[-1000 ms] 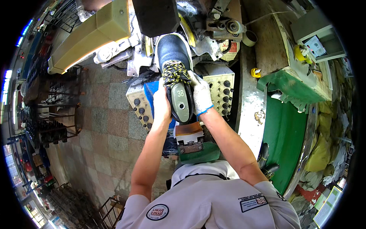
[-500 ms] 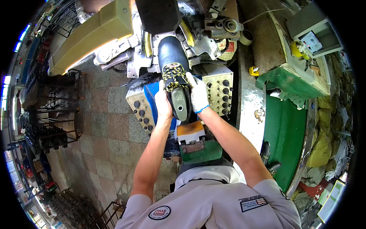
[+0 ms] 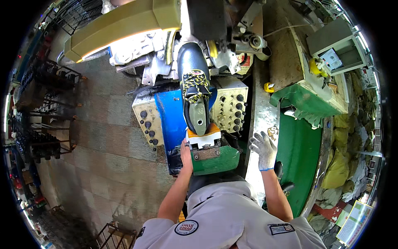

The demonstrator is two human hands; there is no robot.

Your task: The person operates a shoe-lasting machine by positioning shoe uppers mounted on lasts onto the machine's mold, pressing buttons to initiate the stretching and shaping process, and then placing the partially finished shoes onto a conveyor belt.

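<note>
Looking at a black shoe (image 3: pixel 192 60) on a grey last (image 3: pixel 200 112), toe pointing far and tucked between two yellow-edged machine parts, left (image 3: pixel 171 45) and right (image 3: pixel 213 49). Heel end near, right at an orange-and-white pad (image 3: pixel 211 137). Can't tell from this angle whether actually pressed against the pad or just above. Done up with black-and-yellow laces (image 3: pixel 194 87), opening facing up, pretty much in line with the middle of the machine.

No grip on the shoe at all. Left hand (image 3: pixel 186 157) bare, down at the left side of the pad and the green guard (image 3: pixel 217 162), fingers straight, not curled around anything visible. Maybe touching there, hard to say. Right hand (image 3: pixel 265 153) in a pale glove, fingers spread wide with nothing in the grip, over the worn metal surface (image 3: pixel 262 116) to the right.

Going by all that, probably at the seating step, with the shoe set in place and out of both hands. For the next move, would want the left hand well clear of the pad and the toe kept straight between those yellow-edged parts before any pressing. Just guessing, though.
</note>
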